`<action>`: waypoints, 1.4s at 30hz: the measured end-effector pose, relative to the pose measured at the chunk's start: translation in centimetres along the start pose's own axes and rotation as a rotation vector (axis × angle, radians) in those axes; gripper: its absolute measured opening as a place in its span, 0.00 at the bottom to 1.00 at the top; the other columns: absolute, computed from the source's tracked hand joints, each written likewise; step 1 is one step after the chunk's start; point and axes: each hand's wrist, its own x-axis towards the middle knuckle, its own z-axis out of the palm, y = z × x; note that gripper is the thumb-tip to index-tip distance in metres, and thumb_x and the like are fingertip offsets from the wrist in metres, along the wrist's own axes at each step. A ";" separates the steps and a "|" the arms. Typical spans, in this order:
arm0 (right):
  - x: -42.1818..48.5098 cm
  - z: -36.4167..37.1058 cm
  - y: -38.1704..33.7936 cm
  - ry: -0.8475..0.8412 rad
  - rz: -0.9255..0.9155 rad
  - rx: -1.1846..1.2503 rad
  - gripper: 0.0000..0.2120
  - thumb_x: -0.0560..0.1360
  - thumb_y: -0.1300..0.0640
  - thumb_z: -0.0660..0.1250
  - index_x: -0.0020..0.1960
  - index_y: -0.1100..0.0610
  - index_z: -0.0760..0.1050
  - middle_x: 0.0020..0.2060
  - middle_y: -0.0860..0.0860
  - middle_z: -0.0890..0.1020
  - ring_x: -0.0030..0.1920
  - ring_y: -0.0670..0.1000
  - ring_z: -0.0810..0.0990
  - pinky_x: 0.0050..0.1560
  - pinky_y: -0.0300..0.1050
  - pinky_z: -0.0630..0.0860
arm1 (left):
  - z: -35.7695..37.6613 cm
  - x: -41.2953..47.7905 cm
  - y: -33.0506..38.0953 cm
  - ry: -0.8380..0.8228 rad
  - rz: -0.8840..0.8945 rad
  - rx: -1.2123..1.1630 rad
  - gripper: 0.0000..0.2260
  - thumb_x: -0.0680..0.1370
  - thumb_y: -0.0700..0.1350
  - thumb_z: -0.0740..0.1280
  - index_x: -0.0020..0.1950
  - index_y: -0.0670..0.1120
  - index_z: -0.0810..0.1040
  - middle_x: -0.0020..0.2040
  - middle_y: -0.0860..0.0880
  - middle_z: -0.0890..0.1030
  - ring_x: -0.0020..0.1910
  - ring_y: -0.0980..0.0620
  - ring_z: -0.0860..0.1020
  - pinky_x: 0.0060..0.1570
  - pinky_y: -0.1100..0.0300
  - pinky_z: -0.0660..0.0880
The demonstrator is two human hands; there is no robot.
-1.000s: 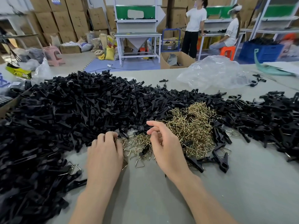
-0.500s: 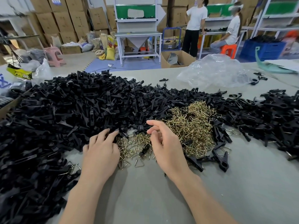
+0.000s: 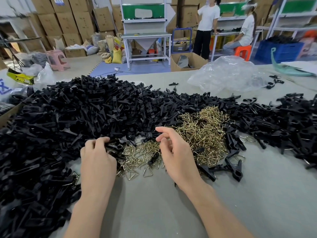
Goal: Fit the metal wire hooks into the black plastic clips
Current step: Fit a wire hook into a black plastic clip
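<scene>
Where the frame cuts it off at the far left, a cardboard box (image 3: pixel 8 115) shows only one edge. The heap of black clips (image 3: pixel 68 117) spills past that border and the bottom one, so its full spread cannot be seen. At the heap's near edge the left hand (image 3: pixel 97 157) lies knuckles up, fingers curled round a single clip (image 3: pixel 114 144); only the clip's right end pokes out from under the fingertips. Just right of it, brass-coloured wire hooks (image 3: pixel 202 131) lie loose on the grey table (image 3: pixel 163 212), a thin scatter between the hands and a thicker mound behind the right hand (image 3: pixel 176 155). That hand hangs above the hooks, apart from the left, thumb and forefinger parted. Its palm is turned away, so whether the curled fingers hold a hook cannot be told. Farther right the clips run out of frame, and a crumpled clear plastic bag (image 3: pixel 228 74) lies beyond them.
</scene>
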 end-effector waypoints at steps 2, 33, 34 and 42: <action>0.0 0.0 0.0 -0.001 -0.003 -0.001 0.16 0.83 0.61 0.59 0.67 0.46 0.75 0.49 0.40 0.80 0.36 0.40 0.76 0.37 0.31 0.69 | -0.1 -0.1 -0.3 -0.005 -0.041 0.084 0.20 0.77 0.33 0.61 0.67 0.42 0.77 0.65 0.39 0.76 0.66 0.36 0.68 0.66 0.42 0.64; 0.0 -0.1 -0.1 -0.010 -0.011 -0.002 0.16 0.83 0.61 0.58 0.66 0.47 0.75 0.50 0.41 0.80 0.36 0.38 0.76 0.36 0.30 0.68 | 0.1 0.2 -0.3 -0.129 0.014 -0.040 0.09 0.80 0.40 0.63 0.58 0.45 0.80 0.54 0.47 0.79 0.58 0.42 0.69 0.62 0.53 0.65; 0.0 -0.1 -0.1 -0.009 -0.010 0.001 0.16 0.83 0.61 0.58 0.66 0.47 0.75 0.50 0.41 0.80 0.36 0.39 0.76 0.36 0.31 0.68 | 0.2 0.2 -0.2 -0.127 0.030 -0.059 0.08 0.80 0.39 0.64 0.57 0.45 0.80 0.53 0.48 0.78 0.57 0.43 0.69 0.61 0.54 0.65; -0.1 -0.2 -0.5 -0.001 -0.030 -0.017 0.16 0.83 0.61 0.59 0.67 0.48 0.75 0.50 0.41 0.81 0.35 0.38 0.76 0.36 0.30 0.68 | -0.3 0.0 0.7 0.117 0.067 -0.247 0.08 0.80 0.39 0.64 0.56 0.46 0.80 0.52 0.50 0.73 0.54 0.46 0.73 0.53 0.57 0.67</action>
